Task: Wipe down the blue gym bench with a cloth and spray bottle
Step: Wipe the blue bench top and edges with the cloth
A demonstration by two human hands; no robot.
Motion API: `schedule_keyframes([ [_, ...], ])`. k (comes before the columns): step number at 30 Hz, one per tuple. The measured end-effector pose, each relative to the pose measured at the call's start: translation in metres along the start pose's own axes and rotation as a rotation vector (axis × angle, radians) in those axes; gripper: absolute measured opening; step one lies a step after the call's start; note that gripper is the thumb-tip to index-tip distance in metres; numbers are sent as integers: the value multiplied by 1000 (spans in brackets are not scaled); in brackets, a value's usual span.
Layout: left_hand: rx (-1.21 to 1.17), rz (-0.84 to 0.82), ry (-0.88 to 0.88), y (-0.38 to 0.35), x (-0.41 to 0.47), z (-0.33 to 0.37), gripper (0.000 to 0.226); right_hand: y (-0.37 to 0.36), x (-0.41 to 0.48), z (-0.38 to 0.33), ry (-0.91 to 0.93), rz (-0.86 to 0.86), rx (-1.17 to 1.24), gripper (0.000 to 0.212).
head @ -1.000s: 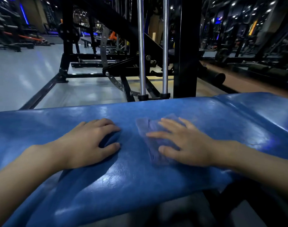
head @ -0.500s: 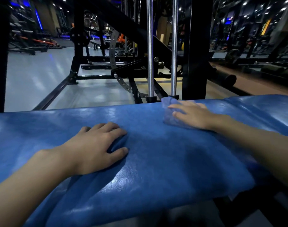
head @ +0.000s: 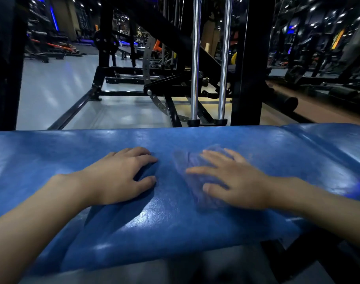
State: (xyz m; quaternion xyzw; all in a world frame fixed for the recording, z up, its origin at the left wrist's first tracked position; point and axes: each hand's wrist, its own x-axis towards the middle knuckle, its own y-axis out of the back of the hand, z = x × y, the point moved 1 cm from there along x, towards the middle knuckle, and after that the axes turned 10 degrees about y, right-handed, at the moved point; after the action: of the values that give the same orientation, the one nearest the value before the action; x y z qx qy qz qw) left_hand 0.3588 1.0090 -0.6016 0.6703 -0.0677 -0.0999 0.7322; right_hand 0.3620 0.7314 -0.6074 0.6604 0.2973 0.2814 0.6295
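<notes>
Now, right hand flat atop the cloth, left hand loose on the blue bench.

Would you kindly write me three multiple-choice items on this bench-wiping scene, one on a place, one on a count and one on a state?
1. Where is the cloth?
A) under the right hand on the bench
B) hanging off the near edge
C) on the floor

2. How many chrome rods stand upright behind the bench?
A) one
B) two
C) four

3. What is the left hand doing?
A) gripping a spray bottle
B) resting on the bench, holding nothing
C) raised in the air

Answers:
1 A, the right hand's fingers are spread over the cloth.
2 B, a pair stands side by side.
3 B, the left hand lies palm down on the bench with nothing in it.
</notes>
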Motion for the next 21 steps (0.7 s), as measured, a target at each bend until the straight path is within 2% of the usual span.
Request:
schedule_keyframes([
  [3, -2, 1, 7, 1, 1, -2, 95, 0, -23, -31, 238, -2, -44, 57],
  [6, 27, 0, 7, 2, 3, 0, 94, 1, -18, -26, 265, 4, -33, 55],
  [10, 55, 11, 11, 2, 2, -1, 92, 3, 18, 12, 49, 17, 12, 59],
  [13, 49, 15, 16, 2, 0, -1, 90, 5, 49, 70, -190, 50, 19, 46],
  [17, 62, 19, 47, 1, -7, -3, 83, 17, 70, 130, -490, 58, 14, 43],
  [19, 55, 7, 71, 1, -12, -6, 82, 19, 75, 136, -544, 37, -7, 43],
  [21, 60, -11, 83, 1, -16, -8, 83, 19, 77, 130, -517, 39, -19, 42],
])
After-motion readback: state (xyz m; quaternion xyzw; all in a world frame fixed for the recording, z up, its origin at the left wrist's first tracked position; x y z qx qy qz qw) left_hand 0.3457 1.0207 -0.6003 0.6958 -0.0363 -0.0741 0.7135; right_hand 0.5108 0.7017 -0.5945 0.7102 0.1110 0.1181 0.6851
